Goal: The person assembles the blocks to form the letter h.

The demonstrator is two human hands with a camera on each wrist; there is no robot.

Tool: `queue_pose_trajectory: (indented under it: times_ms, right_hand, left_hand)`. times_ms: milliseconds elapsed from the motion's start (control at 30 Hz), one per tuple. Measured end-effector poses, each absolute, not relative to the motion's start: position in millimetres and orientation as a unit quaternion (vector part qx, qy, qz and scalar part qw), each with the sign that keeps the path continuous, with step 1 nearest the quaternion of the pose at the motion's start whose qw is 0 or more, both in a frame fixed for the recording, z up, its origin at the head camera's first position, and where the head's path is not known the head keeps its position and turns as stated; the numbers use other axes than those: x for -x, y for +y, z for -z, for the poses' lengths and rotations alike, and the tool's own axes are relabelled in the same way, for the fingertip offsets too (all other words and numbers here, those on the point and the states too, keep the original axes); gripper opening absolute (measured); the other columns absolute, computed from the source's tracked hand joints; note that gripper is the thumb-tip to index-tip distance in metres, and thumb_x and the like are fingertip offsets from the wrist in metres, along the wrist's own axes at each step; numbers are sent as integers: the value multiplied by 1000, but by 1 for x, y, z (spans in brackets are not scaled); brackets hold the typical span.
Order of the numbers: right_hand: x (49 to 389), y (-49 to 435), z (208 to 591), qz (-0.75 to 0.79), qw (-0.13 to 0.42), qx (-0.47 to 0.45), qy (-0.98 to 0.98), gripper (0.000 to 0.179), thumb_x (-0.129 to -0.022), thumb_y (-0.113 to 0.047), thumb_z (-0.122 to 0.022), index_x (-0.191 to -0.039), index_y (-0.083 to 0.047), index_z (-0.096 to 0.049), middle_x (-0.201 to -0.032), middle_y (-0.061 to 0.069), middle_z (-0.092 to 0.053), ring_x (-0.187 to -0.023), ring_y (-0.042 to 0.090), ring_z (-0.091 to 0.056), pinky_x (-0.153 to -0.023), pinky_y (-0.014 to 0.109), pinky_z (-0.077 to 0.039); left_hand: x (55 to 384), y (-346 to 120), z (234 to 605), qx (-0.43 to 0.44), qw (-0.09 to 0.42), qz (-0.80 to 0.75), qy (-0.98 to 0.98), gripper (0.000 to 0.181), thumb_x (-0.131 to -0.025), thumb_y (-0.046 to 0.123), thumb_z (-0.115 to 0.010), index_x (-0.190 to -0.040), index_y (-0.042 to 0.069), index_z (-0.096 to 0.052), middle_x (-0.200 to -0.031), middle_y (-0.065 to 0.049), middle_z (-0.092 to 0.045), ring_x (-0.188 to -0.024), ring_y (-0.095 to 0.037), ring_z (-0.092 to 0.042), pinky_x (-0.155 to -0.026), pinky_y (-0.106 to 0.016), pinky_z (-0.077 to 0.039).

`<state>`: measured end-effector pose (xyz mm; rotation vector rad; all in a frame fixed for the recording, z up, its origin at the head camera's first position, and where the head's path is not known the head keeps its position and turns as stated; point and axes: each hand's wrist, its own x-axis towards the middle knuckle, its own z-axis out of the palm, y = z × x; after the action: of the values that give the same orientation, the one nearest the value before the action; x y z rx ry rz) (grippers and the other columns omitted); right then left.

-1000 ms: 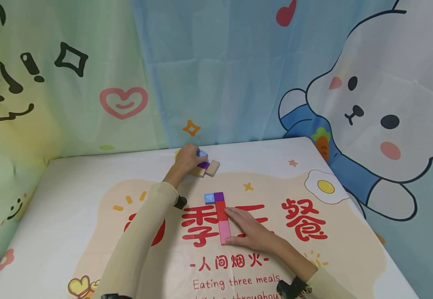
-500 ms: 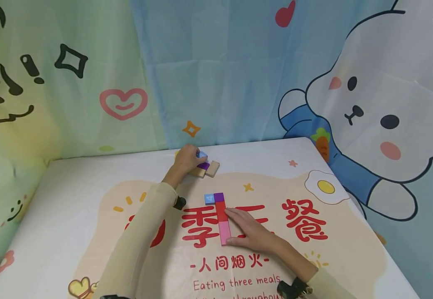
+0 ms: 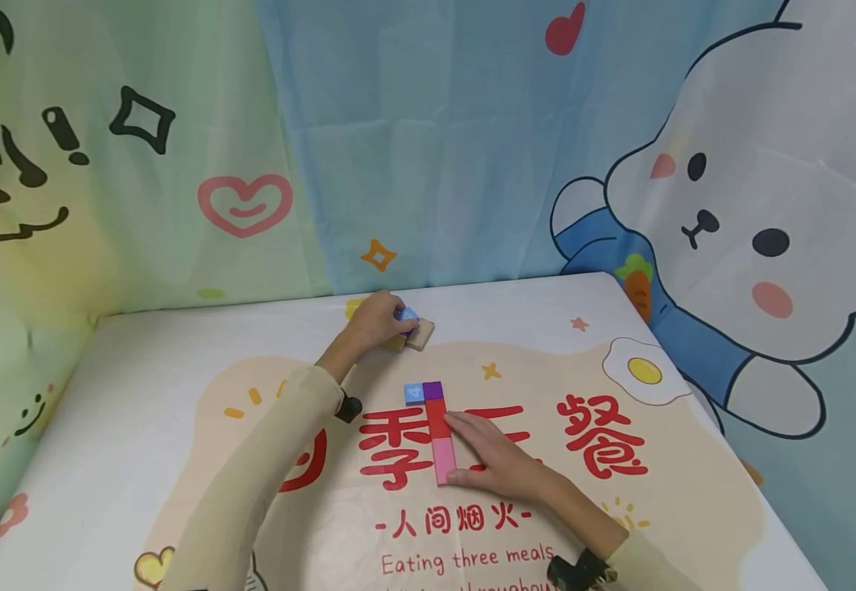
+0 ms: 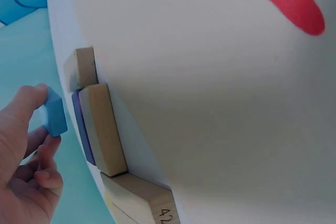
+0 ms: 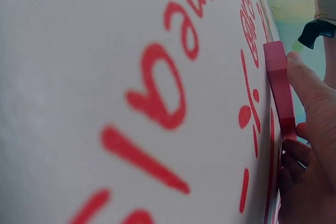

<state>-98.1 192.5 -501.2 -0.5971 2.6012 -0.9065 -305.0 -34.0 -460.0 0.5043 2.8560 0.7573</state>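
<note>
At the back of the table my left hand [image 3: 371,322] pinches a small light-blue block [image 4: 56,113] between thumb and fingers, raised over several other blocks. Below it lie a plain wooden block [image 3: 422,334] and, in the left wrist view, a wooden block with a purple side [image 4: 102,129]. Mid-table, a column is made of a purple block [image 3: 432,390], a red block [image 3: 437,418] and a pink block [image 3: 444,461]. A blue numbered block [image 3: 414,394] adjoins the purple one on the left. My right hand [image 3: 500,455] rests spread beside the column, thumb and index fingertip at its right edge.
A yellow block [image 3: 354,307] is partly behind my left hand. In the left wrist view, a wooden block marked 42 [image 4: 152,198] lies at the near end of the pile. A printed cloth covers the table [image 3: 176,345], and a curtain [image 3: 435,164] hangs along its back edge.
My left hand has shifted a little right and toward me with the blue block, which now overlaps the purple piece and uncovers more of the yellow one. My right hand stays still.
</note>
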Motion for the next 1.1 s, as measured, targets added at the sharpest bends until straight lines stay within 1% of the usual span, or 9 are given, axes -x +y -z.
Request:
queue_pose_trajectory:
  times_ms: [300, 567, 733, 1100]
  right_hand:
    - [99, 192, 500, 314, 160, 210, 912, 88, -82, -56, -68, -153, -24, -29, -157, 2, -32, -143, 25, -32, -105, 53, -43]
    - [98, 192, 501, 315, 161, 209, 912, 88, -82, -56, -68, -153, -24, -29, -157, 2, -31, -143, 25, -31, -106, 53, -42]
    - [98, 192, 501, 315, 164, 207, 912, 88, -82, -56, -68, -153, -23, -29, -157, 2, -31, -144, 26, -31, -106, 53, -43]
    - [98, 192, 501, 314, 167, 204, 912, 89, -81, -57, -68, -154, -25, -28, -157, 1, -31, -144, 25, -31, -105, 52, -44]
  left_hand:
    - [301, -32, 454, -183, 70, -242, 950, 42, -88, 35, -71, -113, 1, -69, -108, -11, -66, -95, -21, -58, -89, -34, -54]
    - [299, -34, 452, -180, 83, -244, 949, 42, -88, 35, -70, -114, 2, -68, -108, -10, -64, -95, -22, -56, -88, -34, -53]
    - [298, -37, 455, -185, 84, -239, 950, 43, -88, 35, -70, -115, 2, -68, -110, -10, -65, -95, -21, -57, -88, -34, -53]
    - [295, -40, 453, -201, 76, -230, 949, 41, -88, 34, -70, -114, 1, -69, -109, -11, -66, -93, -20, -57, -84, -33, -53]
